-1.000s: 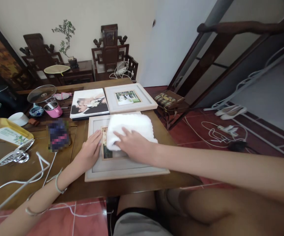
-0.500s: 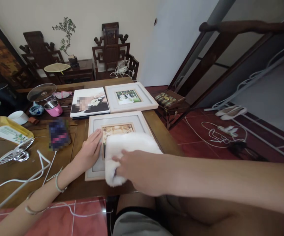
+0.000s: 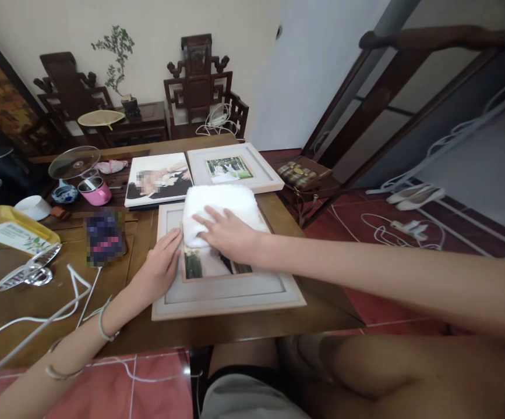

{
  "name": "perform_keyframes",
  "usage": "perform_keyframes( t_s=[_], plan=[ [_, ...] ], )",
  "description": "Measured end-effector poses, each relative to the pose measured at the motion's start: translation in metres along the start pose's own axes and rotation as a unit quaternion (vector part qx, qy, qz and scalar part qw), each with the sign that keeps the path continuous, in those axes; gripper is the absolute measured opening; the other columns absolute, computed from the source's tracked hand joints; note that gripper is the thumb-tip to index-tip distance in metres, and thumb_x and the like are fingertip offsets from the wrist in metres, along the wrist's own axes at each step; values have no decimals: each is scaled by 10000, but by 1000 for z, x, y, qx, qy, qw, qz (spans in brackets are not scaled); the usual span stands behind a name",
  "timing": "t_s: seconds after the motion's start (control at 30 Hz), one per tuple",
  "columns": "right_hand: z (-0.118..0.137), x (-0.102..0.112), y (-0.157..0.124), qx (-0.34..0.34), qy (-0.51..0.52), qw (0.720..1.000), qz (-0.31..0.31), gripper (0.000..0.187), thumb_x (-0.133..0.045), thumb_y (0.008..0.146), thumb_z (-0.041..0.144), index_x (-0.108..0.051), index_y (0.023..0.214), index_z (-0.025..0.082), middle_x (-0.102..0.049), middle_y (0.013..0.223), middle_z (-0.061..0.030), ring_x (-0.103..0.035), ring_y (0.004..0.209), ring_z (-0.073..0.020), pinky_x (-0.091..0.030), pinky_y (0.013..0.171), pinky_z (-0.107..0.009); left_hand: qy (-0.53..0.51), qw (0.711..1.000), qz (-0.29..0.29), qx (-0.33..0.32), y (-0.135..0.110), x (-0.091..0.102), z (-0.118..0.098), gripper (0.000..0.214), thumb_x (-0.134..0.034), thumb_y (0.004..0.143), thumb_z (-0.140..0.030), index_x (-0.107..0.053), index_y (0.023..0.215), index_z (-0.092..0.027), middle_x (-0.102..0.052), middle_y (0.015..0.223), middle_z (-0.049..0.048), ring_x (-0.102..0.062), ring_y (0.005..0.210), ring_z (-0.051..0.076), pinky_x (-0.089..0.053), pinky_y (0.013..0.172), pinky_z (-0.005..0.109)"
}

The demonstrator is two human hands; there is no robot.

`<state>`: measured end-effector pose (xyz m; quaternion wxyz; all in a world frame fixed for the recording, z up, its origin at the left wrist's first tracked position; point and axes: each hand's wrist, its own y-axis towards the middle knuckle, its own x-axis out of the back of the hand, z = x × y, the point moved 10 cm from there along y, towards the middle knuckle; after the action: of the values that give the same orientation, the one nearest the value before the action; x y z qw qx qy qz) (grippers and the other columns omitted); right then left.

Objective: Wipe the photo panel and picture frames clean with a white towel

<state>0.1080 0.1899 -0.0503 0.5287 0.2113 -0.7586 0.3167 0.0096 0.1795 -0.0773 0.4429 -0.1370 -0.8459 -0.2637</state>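
A fluffy white cloth [image 3: 221, 202] lies over the upper part of a photo in a pale wooden picture frame [image 3: 230, 311]. My right hand [image 3: 231, 234] holds the cloth down against the frame, fingers spread across its top and the thumb by its near edge. The lower strip of the photo [image 3: 206, 265] shows below the cloth; the rest is covered. Resting on the frame's left side is my left hand [image 3: 161, 261], open, its fingers stretched out flat near the photo's edge.
Behind lie a second framed photo [image 3: 256, 174] and a white-edged photo panel [image 3: 160, 177]. To the left are a pink cup [image 3: 97, 193], an oil bottle [image 3: 20, 228], a silver hair claw [image 3: 31, 270], a blurred dark object [image 3: 104, 237] and white cables [image 3: 60, 314]. A wooden chair [image 3: 392, 81] stands right.
My right hand has slid the white cloth away from me, from the frame's lower part to its upper part, uncovering the bottom of the photo. My left hand stays in place.
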Motion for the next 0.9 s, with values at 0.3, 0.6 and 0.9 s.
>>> perform_keyframes(
  t_s=[0.3,0.6,0.9],
  plan=[
    [50,17,-16,124,48,991,20,391,-538,865,103,-632,1238,174,-283,1573,-117,-267,1408,-423,-456,970,-559,-20,998,-50,16,6,17,-8,551,-254,1028,-396,-235,1502,-116,-313,1537,179,-295,1429,254,-268,1179,445],
    [54,22,-74,178,166,954,176,326,-520,780,15,-724,996,149,-707,1087,-126,-663,944,-242,-481,700,-316,0,1000,-1,30,3,9,-6,521,-280,1022,-422,-362,1444,-128,-416,1484,159,-385,1383,261,-321,1158,459],
    [-77,47,-18,-110,0,994,-22,371,-464,809,21,-676,1104,95,-670,1084,-191,-628,932,-283,-449,676,-336,31,999,9,17,2,2,-7,432,-372,999,-292,-415,1409,-163,-464,1449,152,-405,1369,268,-362,1121,509]
  ],
)
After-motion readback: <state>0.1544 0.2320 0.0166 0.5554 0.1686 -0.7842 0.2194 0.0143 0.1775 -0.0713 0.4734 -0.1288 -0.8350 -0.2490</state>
